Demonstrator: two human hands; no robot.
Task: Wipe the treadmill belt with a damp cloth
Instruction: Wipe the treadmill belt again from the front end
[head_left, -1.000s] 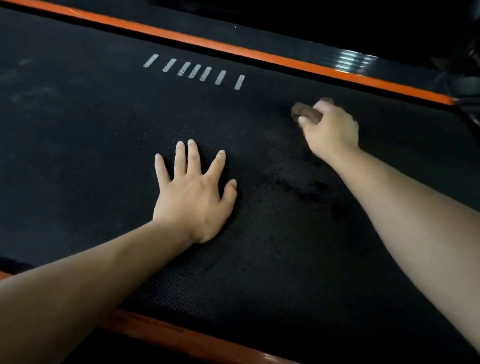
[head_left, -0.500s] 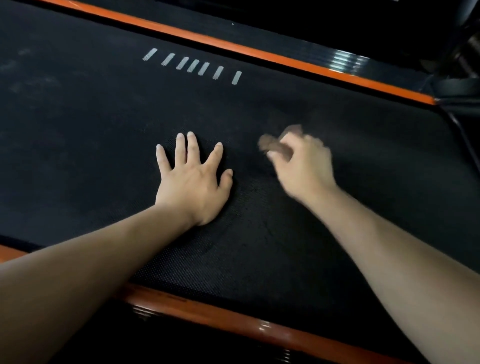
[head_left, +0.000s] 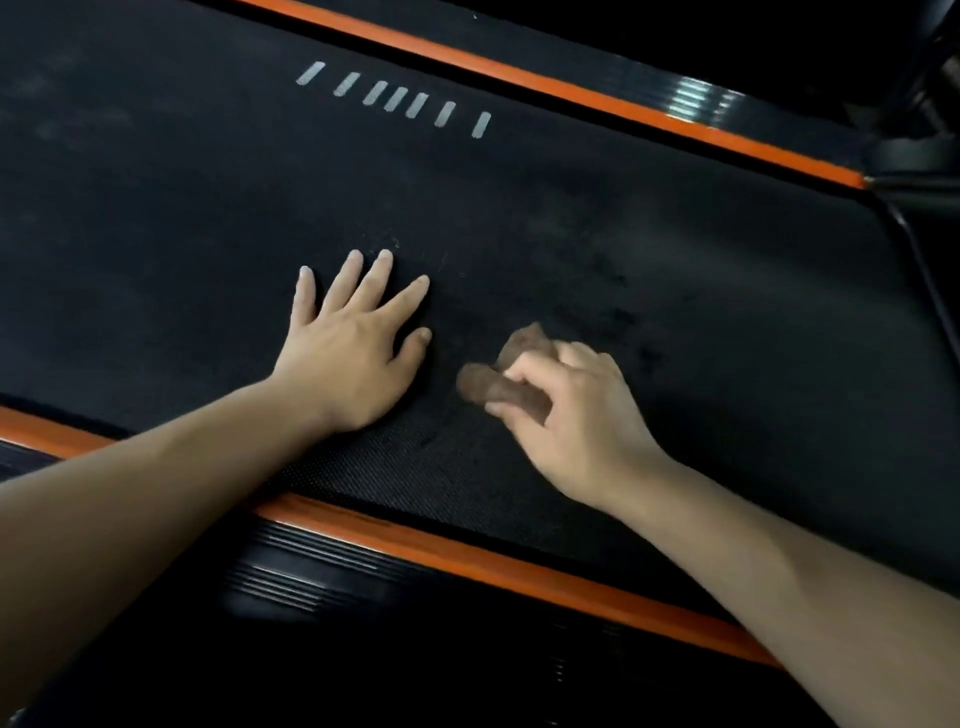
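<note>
**Wipe pass: hands and cloth on belt**

Landmark: left hand (head_left: 353, 358). It lay flat on the black treadmill belt (head_left: 208, 234), palm down, fingers straight and spread, holding nothing.

Just to the right of the left hand's thumb sat the cloth (head_left: 498, 387), a small brown wad, bunched and slightly blurred. It was against the belt surface, close to the left hand but not touching it.

The right hand (head_left: 576, 421) was on the far side of the cloth from the left hand. Its fingers and thumb were curled round the wad in a tight hold, and part of the cloth stuck out toward the left hand.

Beyond the left hand's fingertips, well apart, was a row of white dashes (head_left: 395, 98) printed on the belt. Behind the left wrist ran an orange strip (head_left: 467, 556), with a ribbed black side rail (head_left: 291, 577) just outside it. Faint dull smudges showed on the belt right of the left hand, past the cloth.
</note>
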